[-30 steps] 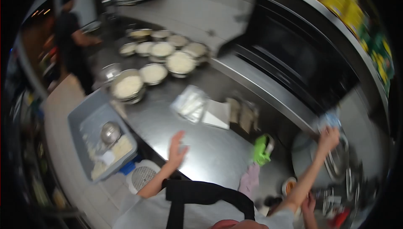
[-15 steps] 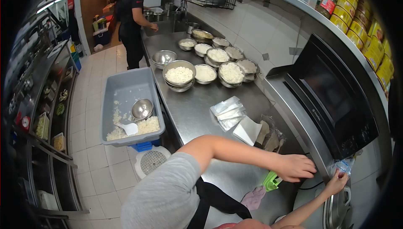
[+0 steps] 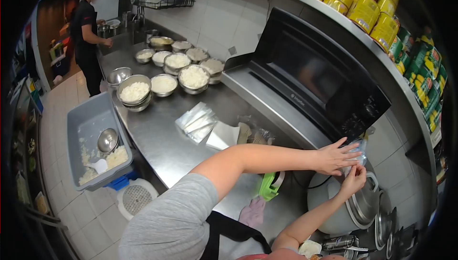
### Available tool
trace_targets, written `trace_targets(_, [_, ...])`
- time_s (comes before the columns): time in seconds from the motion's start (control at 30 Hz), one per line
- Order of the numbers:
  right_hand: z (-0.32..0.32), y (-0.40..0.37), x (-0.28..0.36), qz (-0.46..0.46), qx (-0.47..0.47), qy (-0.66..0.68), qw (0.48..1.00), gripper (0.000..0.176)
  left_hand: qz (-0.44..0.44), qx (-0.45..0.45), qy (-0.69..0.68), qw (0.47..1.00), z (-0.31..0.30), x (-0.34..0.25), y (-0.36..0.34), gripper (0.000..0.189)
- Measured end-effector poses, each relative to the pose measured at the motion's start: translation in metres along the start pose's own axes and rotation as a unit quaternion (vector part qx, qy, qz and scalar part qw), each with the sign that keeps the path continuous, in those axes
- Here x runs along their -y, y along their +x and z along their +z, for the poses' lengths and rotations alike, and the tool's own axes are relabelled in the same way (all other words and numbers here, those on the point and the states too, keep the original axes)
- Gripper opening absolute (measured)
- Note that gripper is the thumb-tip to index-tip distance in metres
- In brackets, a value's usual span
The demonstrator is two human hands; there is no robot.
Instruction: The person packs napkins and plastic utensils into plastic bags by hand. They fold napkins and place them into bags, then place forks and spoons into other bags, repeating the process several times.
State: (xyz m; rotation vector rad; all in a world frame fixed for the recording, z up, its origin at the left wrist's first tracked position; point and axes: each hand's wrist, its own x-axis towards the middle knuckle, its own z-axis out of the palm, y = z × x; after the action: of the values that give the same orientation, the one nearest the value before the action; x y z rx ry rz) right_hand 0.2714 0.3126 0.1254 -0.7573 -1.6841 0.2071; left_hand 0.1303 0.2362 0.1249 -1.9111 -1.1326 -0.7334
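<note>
At the right end of the steel shelf, a crumpled clear bluish plastic bag (image 3: 362,152) hangs beside the black appliance. My left hand (image 3: 335,158) reaches across to it with spread fingers, over part of the bag. Just below, my right hand (image 3: 354,180) has thumb and fingers pinched together at the bag's lower edge. The two hands nearly touch, and what lies between the right fingertips is partly hidden. Under my left forearm are a bright green plastic holder (image 3: 270,186) and a pinkish cloth (image 3: 253,212). A large lidded pot (image 3: 329,202) stands below my hands.
Several steel bowls of rice (image 3: 193,77) crowd the counter (image 3: 157,131). Flat plastic bags (image 3: 196,122) and white sheets (image 3: 223,135) lie nearer. A grey tub (image 3: 90,117) holds rice, a bowl and a paddle. A co-worker (image 3: 88,36) stands at the far end. Cans (image 3: 365,12) line the shelf above.
My view has swung to the right. My left hand has moved to the bag and spread its fingers. My right hand stays at the bag, now close beside the left.
</note>
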Motion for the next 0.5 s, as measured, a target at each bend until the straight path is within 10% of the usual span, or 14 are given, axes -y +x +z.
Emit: trace_targets(0.5, [0.004,-0.001,0.006,0.013,-0.042,0.087,0.995,0.004,-0.091,-0.014,-0.087,0.992,-0.021,-0.001,-0.010,0.051])
